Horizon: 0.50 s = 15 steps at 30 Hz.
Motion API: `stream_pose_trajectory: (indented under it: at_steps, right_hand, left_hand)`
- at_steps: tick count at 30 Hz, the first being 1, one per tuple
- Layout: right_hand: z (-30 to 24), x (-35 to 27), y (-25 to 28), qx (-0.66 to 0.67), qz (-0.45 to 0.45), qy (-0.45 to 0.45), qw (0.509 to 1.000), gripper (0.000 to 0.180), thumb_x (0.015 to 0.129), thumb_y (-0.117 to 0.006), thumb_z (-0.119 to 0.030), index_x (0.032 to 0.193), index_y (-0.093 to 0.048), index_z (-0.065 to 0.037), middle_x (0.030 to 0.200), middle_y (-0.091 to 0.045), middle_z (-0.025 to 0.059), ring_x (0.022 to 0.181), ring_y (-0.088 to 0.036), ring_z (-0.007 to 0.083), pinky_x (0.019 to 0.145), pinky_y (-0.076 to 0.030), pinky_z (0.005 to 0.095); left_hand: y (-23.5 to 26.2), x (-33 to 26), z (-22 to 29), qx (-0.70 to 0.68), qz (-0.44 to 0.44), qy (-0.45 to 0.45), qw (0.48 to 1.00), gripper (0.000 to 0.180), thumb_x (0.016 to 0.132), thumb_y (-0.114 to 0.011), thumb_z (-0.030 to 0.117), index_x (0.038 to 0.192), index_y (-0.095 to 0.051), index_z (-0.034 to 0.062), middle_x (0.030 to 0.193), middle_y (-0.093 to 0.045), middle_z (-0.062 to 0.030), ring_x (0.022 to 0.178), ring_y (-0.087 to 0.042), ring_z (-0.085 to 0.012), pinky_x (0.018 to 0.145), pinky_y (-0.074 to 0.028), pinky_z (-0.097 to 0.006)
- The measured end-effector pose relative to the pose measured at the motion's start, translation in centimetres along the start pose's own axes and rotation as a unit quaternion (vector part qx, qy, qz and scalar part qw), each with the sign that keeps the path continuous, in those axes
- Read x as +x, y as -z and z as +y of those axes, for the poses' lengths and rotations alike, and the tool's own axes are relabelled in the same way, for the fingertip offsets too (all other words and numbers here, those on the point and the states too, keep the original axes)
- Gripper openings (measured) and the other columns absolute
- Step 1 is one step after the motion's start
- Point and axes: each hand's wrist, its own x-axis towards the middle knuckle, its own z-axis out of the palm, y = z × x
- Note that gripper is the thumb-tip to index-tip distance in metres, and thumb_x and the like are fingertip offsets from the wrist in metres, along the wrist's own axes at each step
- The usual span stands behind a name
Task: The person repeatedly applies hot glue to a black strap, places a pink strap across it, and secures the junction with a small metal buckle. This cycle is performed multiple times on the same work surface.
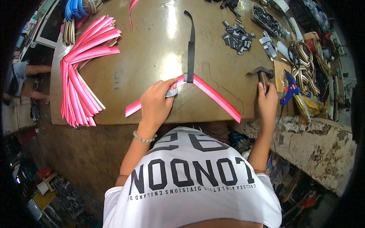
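My left hand [156, 99] is closed on a pink webbing strap [217, 98] that bends into a wide upside-down V on the table. A black strap [191, 49] runs away from the bend and lies across the pink one there. A small dark label [186, 77] sits at that crossing, and a pale grey tag [172, 92] shows beside my left fingers. Off to the right, my right hand [268, 98] is wrapped round the wooden handle of a hammer [263, 77], its dark head pointing away from me.
Stacked pink straps [81, 68] fan out on the left, near blue bundled straps [74, 9]. Several small black labels [238, 38] are piled at the far right, by a tray [267, 21]. A blue glue gun [291, 89] and coiled cord [305, 68] lie beyond the hammer.
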Motion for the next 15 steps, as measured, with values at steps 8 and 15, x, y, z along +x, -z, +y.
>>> stream_pose_trajectory:
  at_steps: [8, 15]
  right_hand:
    - [-11.0, -5.3, -2.0, 0.15, -0.194, 0.169, 0.954, 0.027, 0.097, -0.057, -0.026, 0.099, -0.052, 0.0, 0.078, -0.063, 0.029, 0.07, -0.061, 0.0504, 0.058, -0.05, 0.0539]
    - [-10.7, -6.3, -1.6, 0.22, -0.081, 0.315, 0.92, 0.031, 0.095, -0.061, -0.027, 0.107, -0.052, 0.0, 0.087, -0.064, 0.0289, 0.076, -0.062, 0.0487, 0.063, -0.051, 0.0542]
  left_hand:
    - [-1.1, 0.5, -0.3, -0.003, -0.018, 0.005, 1.0, 0.015, 0.089, -0.069, 0.017, 0.102, -0.07, 0.009, 0.088, -0.068, -0.0125, 0.08, -0.065, -0.0326, 0.069, -0.05, -0.039]
    - [-0.9, 0.6, 0.0, 0.015, -0.016, -0.009, 1.0, 0.017, 0.091, -0.066, 0.019, 0.104, -0.069, 0.0088, 0.088, -0.068, -0.0135, 0.082, -0.065, -0.0334, 0.071, -0.051, -0.04]
